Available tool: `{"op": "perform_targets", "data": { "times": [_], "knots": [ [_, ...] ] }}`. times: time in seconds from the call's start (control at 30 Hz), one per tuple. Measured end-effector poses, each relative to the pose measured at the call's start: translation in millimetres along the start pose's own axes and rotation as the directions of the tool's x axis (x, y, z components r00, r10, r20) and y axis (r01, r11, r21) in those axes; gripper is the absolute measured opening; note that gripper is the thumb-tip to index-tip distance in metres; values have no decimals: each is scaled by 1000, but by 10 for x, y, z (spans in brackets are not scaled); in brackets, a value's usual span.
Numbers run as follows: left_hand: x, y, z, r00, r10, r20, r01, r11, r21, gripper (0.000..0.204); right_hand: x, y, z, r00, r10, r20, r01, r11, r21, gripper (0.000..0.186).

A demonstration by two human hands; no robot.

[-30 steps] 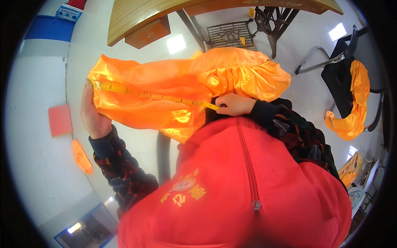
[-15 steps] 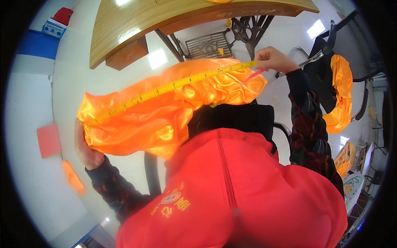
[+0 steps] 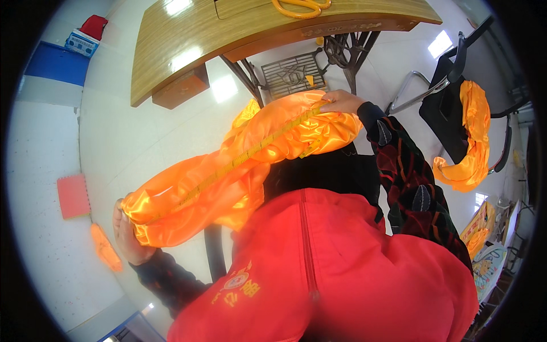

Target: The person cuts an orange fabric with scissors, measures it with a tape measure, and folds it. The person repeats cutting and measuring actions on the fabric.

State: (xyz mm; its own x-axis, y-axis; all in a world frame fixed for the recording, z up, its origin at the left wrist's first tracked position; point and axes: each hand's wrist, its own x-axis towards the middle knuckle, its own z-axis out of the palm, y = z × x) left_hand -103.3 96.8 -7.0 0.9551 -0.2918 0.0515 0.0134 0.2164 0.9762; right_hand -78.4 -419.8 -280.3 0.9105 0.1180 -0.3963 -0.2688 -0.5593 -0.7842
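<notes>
A length of shiny orange satin fabric (image 3: pixel 182 188) stretches diagonally across my lap, bunched and gathered at its right part, over a dark surface (image 3: pixel 307 174). A yellow tape measure (image 3: pixel 242 157) runs along the fabric from the lower left to the upper right. My left hand (image 3: pixel 129 233) is closed on the fabric's left end, with the tape's end hidden there. My right hand (image 3: pixel 341 102) pinches the tape at the upper right, resting on the gathered fabric.
Ahead is a wooden sewing table (image 3: pixel 171 34) with orange-handled scissors (image 3: pixel 299 11) and an iron treadle (image 3: pixel 285 74). A black chair (image 3: pixel 444 119) holds orange fabric (image 3: pixel 476 125) at right. A pink notebook (image 3: pixel 73 194) and orange cloth (image 3: pixel 105 248) lie at left.
My right hand rose to the upper right along the tape, then came slightly down and left onto the fabric. My left hand moved lower with the fabric's left end.
</notes>
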Motion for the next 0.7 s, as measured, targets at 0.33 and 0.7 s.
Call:
{"op": "perform_targets", "data": {
  "times": [0.33,0.7],
  "knots": [
    [-204,-34,-461,957,-8,-291,-7,999,-51,41,-520,-164,120,991,-110,-70,111,994,14,36],
    [-62,-958,-968,857,-443,-263,328,863,-385,39,-1256,185,326,1000,6,-10,-3,945,326,29]
  ]
}}
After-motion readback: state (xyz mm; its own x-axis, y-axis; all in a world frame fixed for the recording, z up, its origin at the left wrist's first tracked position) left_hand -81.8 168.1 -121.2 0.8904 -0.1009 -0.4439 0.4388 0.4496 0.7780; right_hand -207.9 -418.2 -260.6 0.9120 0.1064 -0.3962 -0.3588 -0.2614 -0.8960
